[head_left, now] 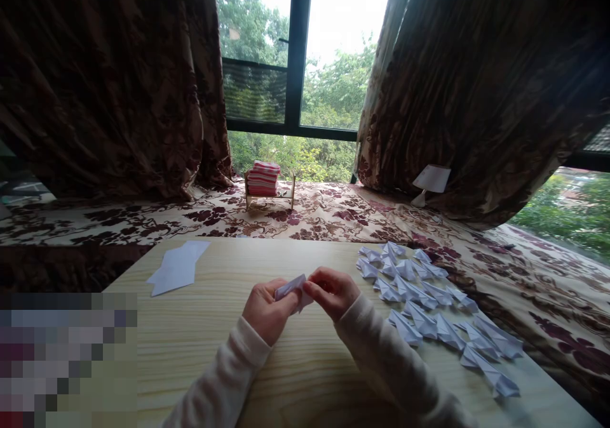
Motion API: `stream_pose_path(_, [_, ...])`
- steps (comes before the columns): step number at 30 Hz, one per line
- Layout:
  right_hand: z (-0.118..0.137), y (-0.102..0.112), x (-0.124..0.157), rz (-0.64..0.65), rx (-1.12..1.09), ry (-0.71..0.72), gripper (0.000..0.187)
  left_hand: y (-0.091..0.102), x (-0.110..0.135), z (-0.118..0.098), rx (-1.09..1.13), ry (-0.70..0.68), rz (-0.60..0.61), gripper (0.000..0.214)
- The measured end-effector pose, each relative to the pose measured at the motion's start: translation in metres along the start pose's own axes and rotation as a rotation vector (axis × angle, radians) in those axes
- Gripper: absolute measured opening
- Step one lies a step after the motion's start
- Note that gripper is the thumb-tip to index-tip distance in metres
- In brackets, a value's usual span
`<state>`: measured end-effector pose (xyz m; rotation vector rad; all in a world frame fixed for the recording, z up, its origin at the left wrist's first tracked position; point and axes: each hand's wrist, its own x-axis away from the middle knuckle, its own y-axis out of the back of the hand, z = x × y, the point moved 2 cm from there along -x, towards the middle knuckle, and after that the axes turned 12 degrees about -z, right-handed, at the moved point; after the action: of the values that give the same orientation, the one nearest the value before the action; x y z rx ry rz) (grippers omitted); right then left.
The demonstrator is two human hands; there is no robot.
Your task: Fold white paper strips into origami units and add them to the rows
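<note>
Both my hands meet at the middle of a pale wooden table (pixel 200 352), pinching a small folded white paper piece (pixel 291 286). My left hand (pixel 267 308) grips its left side with curled fingers. My right hand (pixel 332 291) pinches its right end, fingers closed. Several finished folded white paper pieces (pixel 429 307) lie spread over the table's right side, just right of my right hand. A stack of flat white paper sheets (pixel 177 267) rests at the table's far left.
A floral-patterned cloth (pixel 314 215) covers the window seat behind the table. On it stands a small wooden rack with red-striped folded cloth (pixel 265 179). Dark floral curtains (pixel 481 85) hang on both sides of the window. A white paper object (pixel 431 180) leans by the right curtain.
</note>
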<state>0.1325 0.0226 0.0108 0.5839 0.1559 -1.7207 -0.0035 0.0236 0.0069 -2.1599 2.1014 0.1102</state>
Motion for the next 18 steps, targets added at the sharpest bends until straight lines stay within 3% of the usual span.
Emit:
stream_pose_path(3, [0.0013, 0.0014, -0.0001, 0.094, -0.059, -0.052, 0.02, -0.0014, 0.0029, -0.0045, -0.026, -0.038, 0.037, 0.022])
stream_pose_path(5, [0.0046, 0.0027, -0.001, 0.131, -0.067, -0.075, 0.02, -0.0022, 0.0034, -0.0061, 0.01, 0.013, 0.054, 0.022])
stream_pose_path(10, [0.0076, 0.0039, -0.0041, -0.02, -0.161, -0.142, 0.025, 0.0011, -0.0018, -0.0072, 0.205, 0.228, 0.032, 0.035])
stream_pose_path(14, [0.0043, 0.0045, -0.0052, -0.103, -0.201, -0.168, 0.026, 0.0049, -0.0034, -0.0105, 0.113, 0.196, 0.03, 0.029])
stream_pose_path(18, [0.0017, 0.0078, -0.0061, -0.087, -0.23, -0.213, 0.028, 0.0053, -0.0021, -0.0107, 0.088, 0.153, 0.021, 0.022])
